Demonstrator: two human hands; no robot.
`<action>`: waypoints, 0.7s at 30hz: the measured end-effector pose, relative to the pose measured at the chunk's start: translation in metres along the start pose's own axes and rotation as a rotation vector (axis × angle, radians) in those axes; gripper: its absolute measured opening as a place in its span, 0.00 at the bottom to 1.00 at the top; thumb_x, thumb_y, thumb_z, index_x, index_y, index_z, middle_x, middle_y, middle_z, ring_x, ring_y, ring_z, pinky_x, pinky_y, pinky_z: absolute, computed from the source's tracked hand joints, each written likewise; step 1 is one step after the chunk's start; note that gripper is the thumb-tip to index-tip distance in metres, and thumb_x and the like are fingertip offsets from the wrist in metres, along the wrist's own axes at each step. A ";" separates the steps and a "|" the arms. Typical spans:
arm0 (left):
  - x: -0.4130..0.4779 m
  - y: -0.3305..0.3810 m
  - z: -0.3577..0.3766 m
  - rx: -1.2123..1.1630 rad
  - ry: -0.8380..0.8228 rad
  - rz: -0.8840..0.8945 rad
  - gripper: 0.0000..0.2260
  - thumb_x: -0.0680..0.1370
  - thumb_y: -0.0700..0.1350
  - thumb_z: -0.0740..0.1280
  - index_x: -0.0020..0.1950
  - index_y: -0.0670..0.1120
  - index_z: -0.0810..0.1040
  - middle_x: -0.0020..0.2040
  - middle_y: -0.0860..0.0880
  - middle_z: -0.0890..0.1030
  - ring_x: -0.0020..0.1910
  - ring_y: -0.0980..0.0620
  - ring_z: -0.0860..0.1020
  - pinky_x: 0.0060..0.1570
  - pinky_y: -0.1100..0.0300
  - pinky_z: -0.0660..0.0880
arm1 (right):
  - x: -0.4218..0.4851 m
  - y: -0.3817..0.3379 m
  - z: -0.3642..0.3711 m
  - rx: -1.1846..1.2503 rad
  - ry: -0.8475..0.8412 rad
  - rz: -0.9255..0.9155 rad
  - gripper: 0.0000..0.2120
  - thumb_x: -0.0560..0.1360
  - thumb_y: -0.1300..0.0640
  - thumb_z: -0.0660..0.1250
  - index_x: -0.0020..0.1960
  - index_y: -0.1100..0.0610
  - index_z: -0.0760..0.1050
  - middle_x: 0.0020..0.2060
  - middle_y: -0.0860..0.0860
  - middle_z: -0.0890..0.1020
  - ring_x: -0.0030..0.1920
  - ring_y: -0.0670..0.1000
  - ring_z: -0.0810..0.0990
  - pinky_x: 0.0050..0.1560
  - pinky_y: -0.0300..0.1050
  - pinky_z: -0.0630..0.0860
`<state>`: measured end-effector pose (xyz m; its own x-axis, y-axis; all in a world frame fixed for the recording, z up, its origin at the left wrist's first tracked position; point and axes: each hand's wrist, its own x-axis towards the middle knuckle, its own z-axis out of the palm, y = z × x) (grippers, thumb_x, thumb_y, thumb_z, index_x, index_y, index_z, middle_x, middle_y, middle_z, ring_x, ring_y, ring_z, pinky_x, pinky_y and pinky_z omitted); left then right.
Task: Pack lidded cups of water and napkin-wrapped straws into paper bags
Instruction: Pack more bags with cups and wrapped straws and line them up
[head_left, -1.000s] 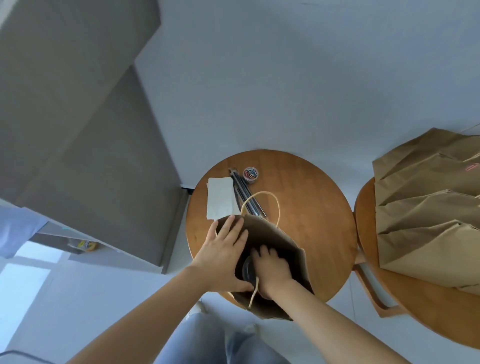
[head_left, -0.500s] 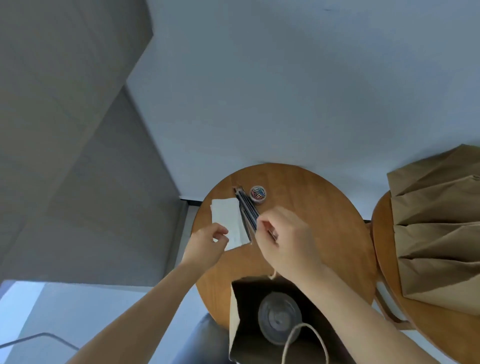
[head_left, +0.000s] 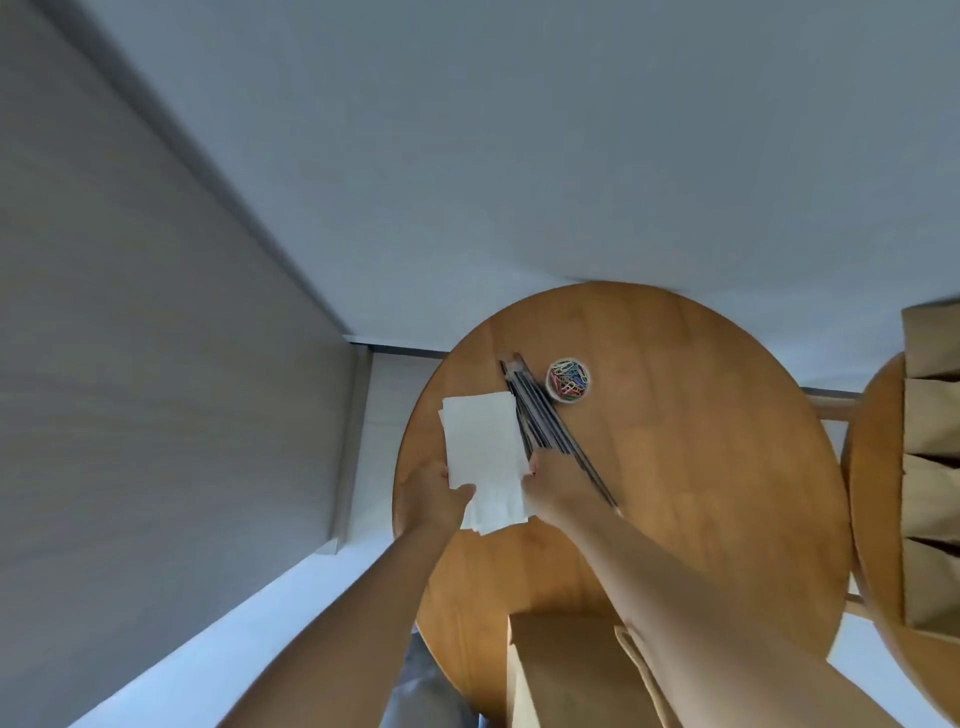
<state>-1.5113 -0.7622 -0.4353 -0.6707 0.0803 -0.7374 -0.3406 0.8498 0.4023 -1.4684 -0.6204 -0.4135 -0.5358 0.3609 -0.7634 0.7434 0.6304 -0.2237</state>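
A stack of white napkins (head_left: 480, 434) lies on the left side of the round wooden table (head_left: 691, 467). My left hand (head_left: 431, 493) pinches the near left edge of the top napkin, thumb on top. A bundle of black straws (head_left: 532, 408) lies just right of the napkins. My right hand (head_left: 558, 488) grips one black straw, whose end sticks out toward the lower right, and its fingertips touch the napkin's right edge. An open brown paper bag (head_left: 566, 670) stands at the table's near edge under my right forearm. Its inside is hidden.
A small round tub of coloured paper clips (head_left: 568, 380) sits right of the straws. A second wooden table (head_left: 872, 519) at the right carries several brown paper bags (head_left: 930, 493). A grey wall and cabinet fill the left.
My hands left the bag, which holds a lidded cup, and moved to the far side of the table. The left hand took hold of a napkin, the right a straw. The view tilted up.
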 end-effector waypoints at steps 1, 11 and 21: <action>0.004 -0.001 0.003 -0.001 0.010 -0.007 0.10 0.74 0.49 0.71 0.48 0.46 0.74 0.48 0.47 0.80 0.43 0.50 0.77 0.38 0.60 0.73 | 0.005 0.001 0.008 -0.007 0.009 0.023 0.07 0.77 0.65 0.55 0.48 0.57 0.71 0.41 0.52 0.75 0.41 0.49 0.76 0.37 0.40 0.71; -0.002 -0.002 0.018 0.185 0.125 -0.033 0.12 0.77 0.53 0.67 0.54 0.49 0.71 0.49 0.51 0.78 0.46 0.53 0.77 0.40 0.63 0.73 | 0.016 0.007 0.029 -0.066 0.057 0.129 0.06 0.78 0.61 0.58 0.52 0.57 0.73 0.47 0.52 0.81 0.47 0.52 0.81 0.41 0.43 0.76; -0.011 0.002 0.022 0.049 0.096 0.067 0.06 0.77 0.42 0.65 0.43 0.49 0.70 0.40 0.53 0.73 0.41 0.53 0.74 0.34 0.67 0.69 | 0.010 0.009 0.037 0.019 0.030 0.209 0.06 0.78 0.59 0.59 0.51 0.58 0.74 0.46 0.52 0.80 0.48 0.52 0.80 0.46 0.44 0.77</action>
<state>-1.4905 -0.7500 -0.4383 -0.7519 0.0898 -0.6532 -0.2615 0.8688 0.4205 -1.4524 -0.6369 -0.4451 -0.3810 0.5030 -0.7758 0.8466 0.5271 -0.0740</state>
